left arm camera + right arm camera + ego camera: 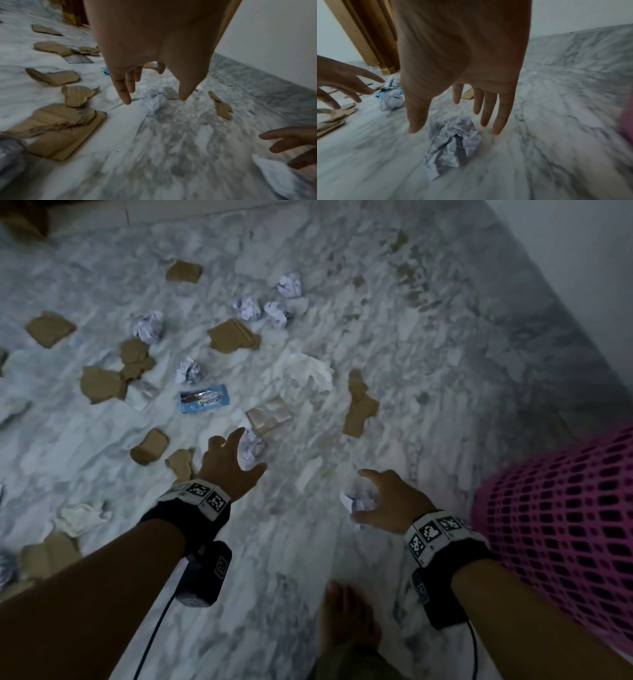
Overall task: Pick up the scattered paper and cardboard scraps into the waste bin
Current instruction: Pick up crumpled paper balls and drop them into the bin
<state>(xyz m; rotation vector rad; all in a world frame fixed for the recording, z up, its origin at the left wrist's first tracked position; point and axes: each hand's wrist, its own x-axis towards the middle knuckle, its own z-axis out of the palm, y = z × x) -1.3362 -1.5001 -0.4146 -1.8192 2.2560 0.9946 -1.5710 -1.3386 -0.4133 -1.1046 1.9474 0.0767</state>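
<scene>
Crumpled paper balls and torn brown cardboard scraps lie scattered over a marble floor. My left hand hovers open, fingers spread, just above one white paper ball. My right hand is open too, thumb and fingers spread around another crumpled paper ball without gripping it. The pink mesh waste bin stands at my right, beside the right forearm.
Cardboard pieces, more paper balls, a blue wrapper and white tissue litter the floor. A white wall runs along the right. My bare foot is below. A wooden door frame stands behind.
</scene>
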